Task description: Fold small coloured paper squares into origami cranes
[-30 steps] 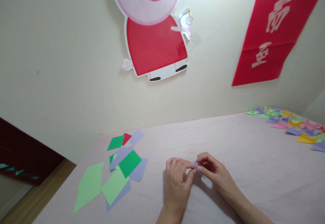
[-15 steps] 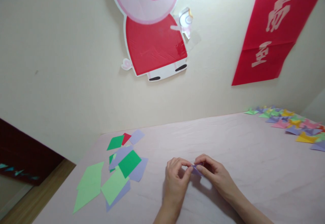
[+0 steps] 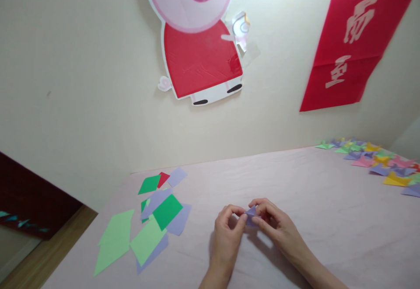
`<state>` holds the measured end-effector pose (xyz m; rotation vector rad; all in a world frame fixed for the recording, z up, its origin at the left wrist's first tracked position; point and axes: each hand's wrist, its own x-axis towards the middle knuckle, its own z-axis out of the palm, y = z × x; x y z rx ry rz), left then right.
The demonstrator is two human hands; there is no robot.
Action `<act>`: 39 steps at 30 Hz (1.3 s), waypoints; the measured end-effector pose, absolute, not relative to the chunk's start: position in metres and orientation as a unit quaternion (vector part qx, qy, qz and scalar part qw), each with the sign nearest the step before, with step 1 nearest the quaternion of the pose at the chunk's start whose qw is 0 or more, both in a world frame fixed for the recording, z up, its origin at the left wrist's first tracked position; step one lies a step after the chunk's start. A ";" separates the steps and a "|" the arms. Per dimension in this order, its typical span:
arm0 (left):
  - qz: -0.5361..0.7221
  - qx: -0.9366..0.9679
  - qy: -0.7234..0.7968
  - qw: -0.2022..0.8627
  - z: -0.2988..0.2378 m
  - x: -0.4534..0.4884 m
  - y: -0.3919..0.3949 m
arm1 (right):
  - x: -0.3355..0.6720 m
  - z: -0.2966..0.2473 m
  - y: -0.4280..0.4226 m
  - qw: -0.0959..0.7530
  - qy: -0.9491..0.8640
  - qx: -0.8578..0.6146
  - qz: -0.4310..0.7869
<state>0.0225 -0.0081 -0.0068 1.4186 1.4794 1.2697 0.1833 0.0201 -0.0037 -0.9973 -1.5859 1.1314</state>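
Between my two hands is a small piece of folded purple paper, held just above the pale pink sheet. My left hand pinches its left edge between thumb and forefinger. On the other side, my right hand grips the paper with its thumb in front and fingers behind. A pointed flap shows upward between the fingertips; the rest of the fold is partly covered by them.
Loose paper squares lie at the left, among them a dark green sheet, a light green sheet and a purple sheet. Several folded paper shapes stand in rows at the far right. A wall rises behind the surface.
The purple paper has turned so that a pointed flap now stands up. My right hand's fingers have shifted slightly left around it; my left hand has barely moved.
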 end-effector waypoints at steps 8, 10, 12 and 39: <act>0.492 0.508 0.586 0.395 -0.006 0.028 -0.009 | 0.183 -0.007 0.021 0.477 -0.620 -0.401 0.477; 0.489 0.505 0.597 0.387 -0.004 0.029 -0.010 | 0.182 -0.008 0.021 0.477 -0.608 -0.406 0.488; 0.485 0.505 0.609 0.372 -0.003 0.030 -0.011 | 0.181 -0.009 0.020 0.476 -0.592 -0.408 0.506; 0.470 0.502 0.625 0.370 -0.010 0.023 -0.009 | 0.175 -0.010 0.012 0.438 -0.659 -0.436 0.428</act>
